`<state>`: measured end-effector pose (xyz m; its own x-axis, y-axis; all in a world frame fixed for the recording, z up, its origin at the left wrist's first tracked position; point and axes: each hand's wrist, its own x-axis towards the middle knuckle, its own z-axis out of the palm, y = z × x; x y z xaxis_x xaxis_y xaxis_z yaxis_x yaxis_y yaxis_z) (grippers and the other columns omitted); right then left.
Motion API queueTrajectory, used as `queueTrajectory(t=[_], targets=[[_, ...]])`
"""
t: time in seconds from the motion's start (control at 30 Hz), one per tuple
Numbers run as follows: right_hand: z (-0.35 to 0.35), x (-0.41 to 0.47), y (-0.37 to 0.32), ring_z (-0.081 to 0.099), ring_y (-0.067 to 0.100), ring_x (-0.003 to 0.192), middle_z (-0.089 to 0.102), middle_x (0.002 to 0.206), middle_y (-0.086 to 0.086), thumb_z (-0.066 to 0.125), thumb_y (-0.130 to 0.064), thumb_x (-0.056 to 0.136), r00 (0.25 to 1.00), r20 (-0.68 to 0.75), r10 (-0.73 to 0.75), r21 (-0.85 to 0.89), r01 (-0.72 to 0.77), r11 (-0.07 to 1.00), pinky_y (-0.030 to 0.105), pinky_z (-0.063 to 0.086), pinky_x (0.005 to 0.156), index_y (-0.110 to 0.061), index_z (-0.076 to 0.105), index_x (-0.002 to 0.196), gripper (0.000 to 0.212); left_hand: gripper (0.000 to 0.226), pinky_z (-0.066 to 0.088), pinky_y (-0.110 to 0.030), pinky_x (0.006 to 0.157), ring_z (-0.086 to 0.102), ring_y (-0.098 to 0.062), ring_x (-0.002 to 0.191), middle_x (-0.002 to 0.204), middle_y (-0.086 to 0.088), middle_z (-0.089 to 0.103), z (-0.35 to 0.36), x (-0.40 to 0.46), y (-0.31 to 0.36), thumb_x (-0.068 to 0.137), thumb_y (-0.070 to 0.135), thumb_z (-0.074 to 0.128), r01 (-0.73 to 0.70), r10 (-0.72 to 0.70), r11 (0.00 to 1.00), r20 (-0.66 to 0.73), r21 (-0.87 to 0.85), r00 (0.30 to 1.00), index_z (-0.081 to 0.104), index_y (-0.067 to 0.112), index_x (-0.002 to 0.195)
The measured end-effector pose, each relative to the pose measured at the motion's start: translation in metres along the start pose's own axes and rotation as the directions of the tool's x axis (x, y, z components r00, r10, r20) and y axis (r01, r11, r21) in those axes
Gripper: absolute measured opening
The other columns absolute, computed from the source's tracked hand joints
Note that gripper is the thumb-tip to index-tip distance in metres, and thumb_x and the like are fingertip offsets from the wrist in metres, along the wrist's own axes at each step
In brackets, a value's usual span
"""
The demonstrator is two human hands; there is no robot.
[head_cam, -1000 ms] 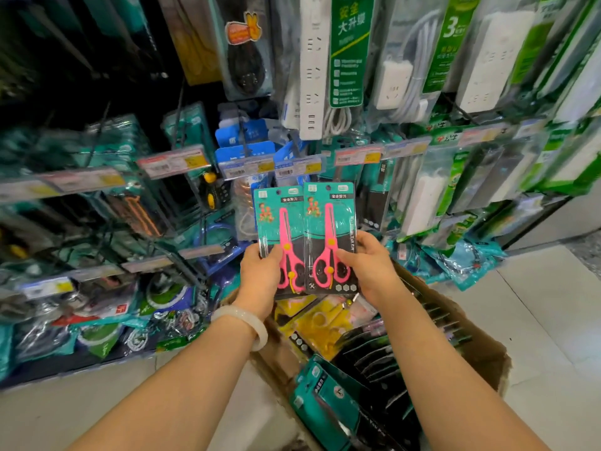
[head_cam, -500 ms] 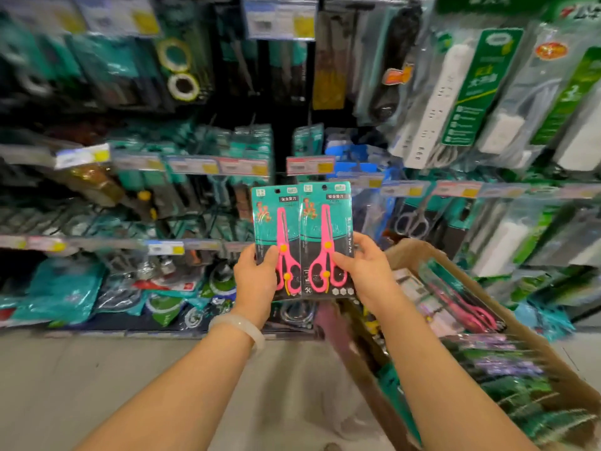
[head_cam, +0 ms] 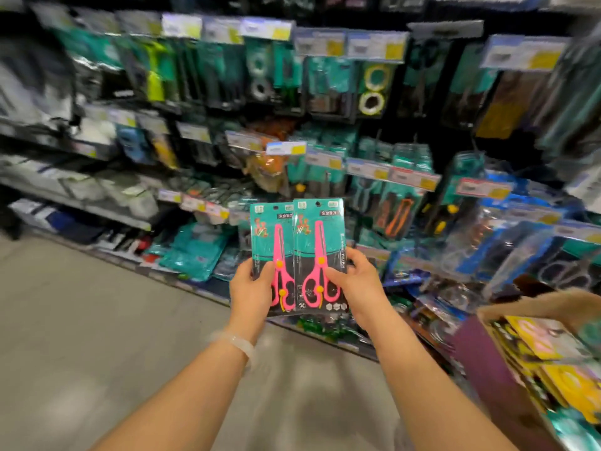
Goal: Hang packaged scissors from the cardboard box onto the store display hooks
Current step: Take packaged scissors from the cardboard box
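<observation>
Two teal-and-black packs of pink scissors are held upright side by side in front of the display. My left hand (head_cam: 252, 289) grips the left pack (head_cam: 271, 229) at its lower left edge. My right hand (head_cam: 353, 283) grips the right pack (head_cam: 320, 229) at its lower right edge, and this pack overlaps the left one slightly. The cardboard box (head_cam: 497, 312) sits at the lower right, holding several yellow and teal packs. Display hooks with hanging goods (head_cam: 374, 190) fill the wall behind the packs.
Price tags (head_cam: 286, 148) line the hook ends across the display. Lower shelves at the left (head_cam: 97, 203) carry bagged goods. Grey floor (head_cam: 97, 320) lies open to the left and below my arms. A white bracelet (head_cam: 239, 341) is on my left wrist.
The view has swung left and up along the display; the box has slid to the right edge. Both hands keep the same grip on the two packs.
</observation>
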<state>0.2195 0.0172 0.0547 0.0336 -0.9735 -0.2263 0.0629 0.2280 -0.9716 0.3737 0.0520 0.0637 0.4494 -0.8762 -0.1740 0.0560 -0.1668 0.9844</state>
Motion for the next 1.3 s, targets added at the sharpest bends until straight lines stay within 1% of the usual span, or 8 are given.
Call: queueTrajectory(t=[0.13, 0.3, 0.47, 0.67, 0.83, 1.0, 1.13, 1.3], targets=[[0.066, 0.002, 0.005, 0.069, 0.022, 0.095, 0.07, 0.106, 0.004, 0.065, 0.0, 0.085, 0.994, 0.111, 0.014, -0.028, -0.011, 1.0, 0.039, 0.056, 0.085, -0.013, 0.051, 0.125, 0.044, 0.007, 0.057, -0.046, 0.076, 0.07, -0.031, 0.083, 0.089, -0.01, 0.072, -0.059, 0.013, -0.001, 0.093, 0.015, 0.056, 0.057, -0.06, 0.998, -0.087, -0.041, 0.994, 0.061, 0.018, 0.089], [0.127, 0.012, 0.005, 0.066, 0.025, 0.103, 0.068, 0.111, 0.006, 0.064, 0.003, 0.084, 0.979, 0.201, 0.019, -0.033, -0.013, 0.999, 0.046, 0.052, 0.092, -0.016, 0.053, 0.119, 0.04, 0.007, 0.058, -0.041, 0.072, 0.07, -0.027, 0.08, 0.09, -0.009, 0.073, -0.108, 0.033, 0.001, 0.093, 0.015, 0.056, 0.057, -0.076, 0.993, -0.198, -0.1, 0.977, 0.062, 0.014, 0.096], [0.168, 0.032, -0.001, 0.069, 0.024, 0.094, 0.07, 0.104, 0.003, 0.063, 0.003, 0.085, 0.965, 0.263, 0.021, -0.011, -0.018, 1.0, 0.046, 0.054, 0.09, -0.02, 0.054, 0.108, 0.034, 0.009, 0.058, -0.042, 0.074, 0.071, -0.028, 0.08, 0.088, -0.008, 0.073, -0.135, 0.062, 0.007, 0.094, 0.016, 0.055, 0.052, -0.087, 0.988, -0.244, -0.147, 0.966, 0.06, 0.022, 0.089], [0.203, 0.08, -0.022, 0.069, 0.024, 0.093, 0.071, 0.103, 0.004, 0.063, 0.001, 0.085, 0.959, 0.284, -0.013, -0.025, 0.021, 0.999, 0.045, 0.055, 0.087, -0.027, 0.057, 0.101, 0.033, 0.007, 0.058, -0.045, 0.077, 0.072, -0.026, 0.082, 0.09, -0.007, 0.074, -0.144, 0.121, 0.025, 0.094, 0.019, 0.055, 0.022, -0.059, 0.988, -0.238, -0.156, 0.969, 0.06, 0.024, 0.092], [0.23, 0.131, -0.051, 0.071, 0.022, 0.081, 0.071, 0.096, 0.003, 0.063, 0.002, 0.085, 0.965, 0.26, -0.033, 0.04, 0.023, 0.999, 0.043, 0.057, 0.08, -0.021, 0.053, 0.109, 0.035, 0.009, 0.055, -0.051, 0.083, 0.07, -0.029, 0.088, 0.094, -0.007, 0.073, -0.144, 0.182, 0.054, 0.094, 0.017, 0.056, -0.041, 0.008, 0.988, -0.217, -0.147, 0.976, 0.062, 0.024, 0.094], [0.253, 0.18, -0.092, 0.071, 0.022, 0.087, 0.072, 0.096, 0.002, 0.065, 0.0, 0.084, 0.968, 0.212, -0.135, 0.089, 0.118, 0.989, 0.039, 0.058, 0.076, -0.017, 0.055, 0.113, 0.036, 0.01, 0.053, -0.059, 0.081, 0.067, -0.039, 0.088, 0.094, -0.015, 0.072, -0.134, 0.246, 0.093, 0.094, 0.017, 0.056, -0.133, 0.105, 0.98, -0.186, -0.145, 0.977, 0.065, 0.02, 0.096], [0.264, 0.208, -0.128, 0.069, 0.015, 0.093, 0.07, 0.1, -0.005, 0.064, -0.003, 0.086, 0.952, 0.174, -0.25, 0.122, 0.231, 0.965, 0.032, 0.058, 0.077, -0.022, 0.056, 0.109, 0.032, 0.014, 0.056, -0.047, 0.079, 0.069, -0.027, 0.091, 0.097, -0.005, 0.073, -0.123, 0.285, 0.132, 0.094, 0.017, 0.056, -0.259, 0.238, 0.952, -0.141, -0.162, 0.961, 0.067, 0.025, 0.097], [0.273, 0.221, -0.165, 0.069, 0.021, 0.094, 0.071, 0.101, 0.0, 0.062, 0.001, 0.086, 0.924, 0.096, -0.371, 0.146, 0.356, 0.923, 0.042, 0.055, 0.084, -0.029, 0.055, 0.1, 0.035, 0.017, 0.056, -0.036, 0.078, 0.069, -0.019, 0.088, 0.094, 0.002, 0.072, -0.115, 0.312, 0.177, 0.095, 0.012, 0.055, -0.361, 0.345, 0.901, -0.109, -0.239, 0.932, 0.065, 0.026, 0.093]])
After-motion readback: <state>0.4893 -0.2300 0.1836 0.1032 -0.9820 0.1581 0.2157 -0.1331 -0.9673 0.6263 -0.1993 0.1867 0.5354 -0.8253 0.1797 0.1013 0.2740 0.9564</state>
